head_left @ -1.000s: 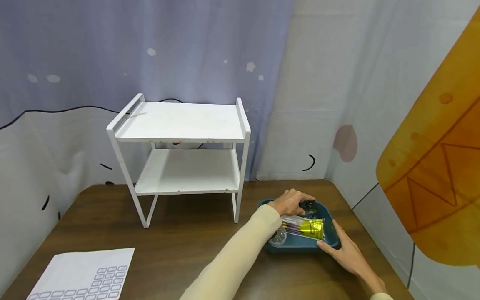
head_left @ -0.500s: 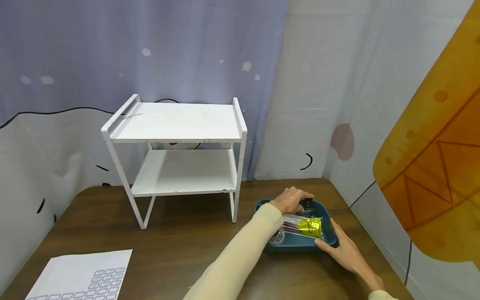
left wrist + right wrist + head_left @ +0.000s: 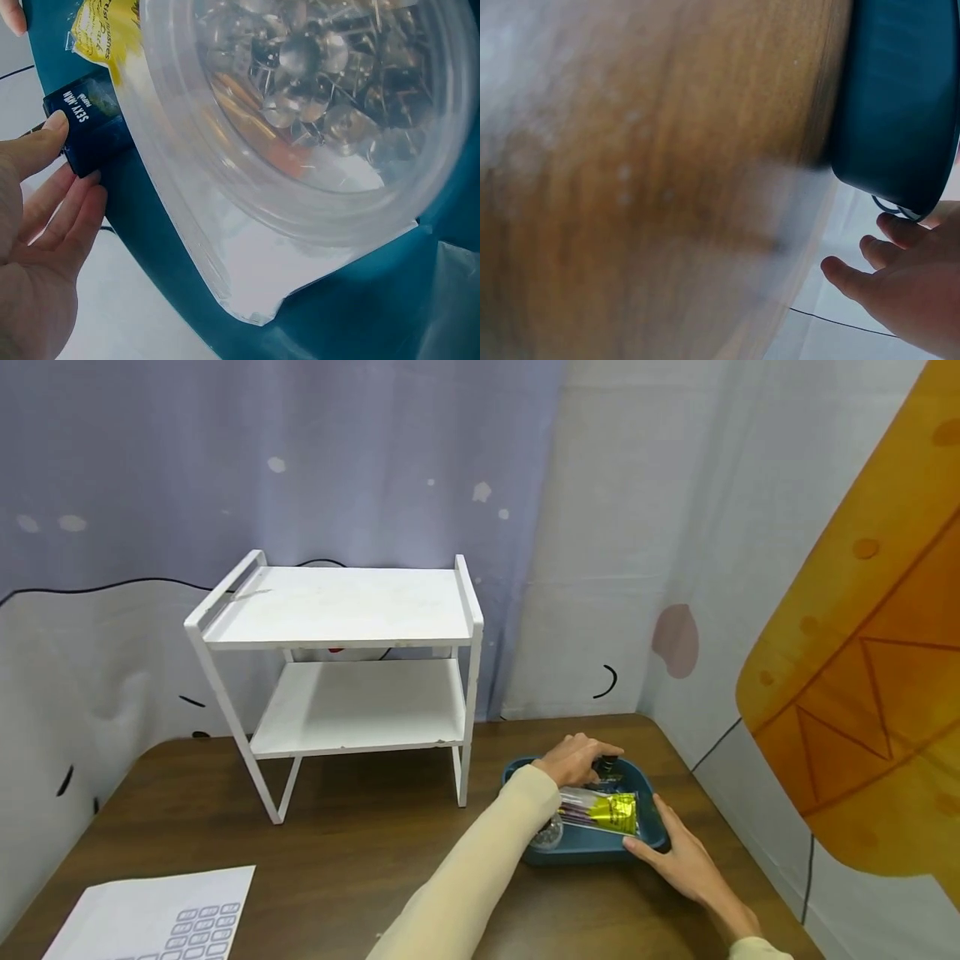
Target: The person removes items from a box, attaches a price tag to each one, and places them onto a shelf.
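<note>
Dark blue, white-lettered container (image 3: 99,133)

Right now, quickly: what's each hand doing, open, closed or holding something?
Left hand: closed, pinching the dark labeled item.
Right hand: open, at the side of the teal tray.

Counted: one wooden table (image 3: 360,852); one white two-tier rack (image 3: 345,606) with two shelf boards (image 3: 367,706); one printed paper sheet (image 3: 142,906); one teal tray (image 3: 577,857). Tray contents visible: one brush packet (image 3: 611,812); one clear round tub (image 3: 225,180), its tacks (image 3: 300,56) overlapping, number indeterminate; one dark blue perfume bottle (image 3: 94,124). One left hand (image 3: 572,762), one right hand (image 3: 682,860), two cream sleeves (image 3: 465,877).
</note>
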`<state>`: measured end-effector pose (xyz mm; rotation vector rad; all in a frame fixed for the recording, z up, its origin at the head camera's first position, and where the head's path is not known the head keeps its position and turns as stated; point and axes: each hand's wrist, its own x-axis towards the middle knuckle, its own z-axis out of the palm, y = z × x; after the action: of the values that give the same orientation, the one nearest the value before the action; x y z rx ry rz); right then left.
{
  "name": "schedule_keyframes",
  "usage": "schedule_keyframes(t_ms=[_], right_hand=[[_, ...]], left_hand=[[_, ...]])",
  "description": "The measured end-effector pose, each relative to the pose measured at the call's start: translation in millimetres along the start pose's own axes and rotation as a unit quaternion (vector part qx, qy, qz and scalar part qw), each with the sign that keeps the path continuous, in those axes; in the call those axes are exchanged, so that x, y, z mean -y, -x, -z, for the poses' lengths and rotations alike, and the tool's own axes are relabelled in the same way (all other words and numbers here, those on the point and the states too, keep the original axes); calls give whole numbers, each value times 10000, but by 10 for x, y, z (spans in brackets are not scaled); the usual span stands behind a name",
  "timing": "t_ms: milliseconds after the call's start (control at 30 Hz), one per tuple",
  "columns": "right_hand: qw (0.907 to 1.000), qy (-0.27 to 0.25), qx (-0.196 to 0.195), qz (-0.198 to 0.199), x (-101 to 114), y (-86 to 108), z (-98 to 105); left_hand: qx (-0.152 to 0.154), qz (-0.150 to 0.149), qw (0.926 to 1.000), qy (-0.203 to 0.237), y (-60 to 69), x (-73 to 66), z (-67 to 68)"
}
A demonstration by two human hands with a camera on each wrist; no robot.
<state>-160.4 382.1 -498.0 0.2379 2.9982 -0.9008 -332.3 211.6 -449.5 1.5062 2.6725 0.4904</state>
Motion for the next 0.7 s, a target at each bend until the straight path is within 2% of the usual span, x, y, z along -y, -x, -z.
schedule_keyframes(t_ms=[467,700], right_hand=[[9999,-126,-14,-48,-12,-13,3],[9999,-112,-10,-10,16,20,6]], left_hand=[[-47,-225,9990,-373,-21,8,9],[-79,-158,9992,-348,-34,8,-29]])
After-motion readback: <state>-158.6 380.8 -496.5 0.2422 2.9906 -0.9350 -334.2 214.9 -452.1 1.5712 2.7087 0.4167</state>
